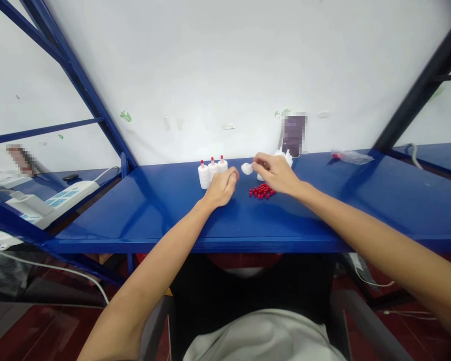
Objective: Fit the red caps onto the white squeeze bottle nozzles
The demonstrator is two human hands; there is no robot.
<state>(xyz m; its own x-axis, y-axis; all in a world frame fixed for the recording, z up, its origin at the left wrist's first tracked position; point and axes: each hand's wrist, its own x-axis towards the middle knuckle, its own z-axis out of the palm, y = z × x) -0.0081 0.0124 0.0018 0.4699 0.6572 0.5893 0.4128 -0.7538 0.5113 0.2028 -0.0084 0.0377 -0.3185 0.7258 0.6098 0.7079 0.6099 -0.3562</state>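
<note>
Between the fingertips of my right hand is a small white nozzle cap, held just above the blue table. My left hand is closed, its fingers curled; whatever they hold, if anything, is hidden. Just behind and left of it stand three white squeeze bottles, upright with red tips. Small red caps lie in a loose pile below my right hand. More white nozzle caps are bunched behind that hand, partly covered by it.
The blue table runs up to a white wall. A dark phone-like object, blurred, leans there. Toward the right lies a clear plastic bag with something red inside. A white power strip sits left, beyond the blue frame post.
</note>
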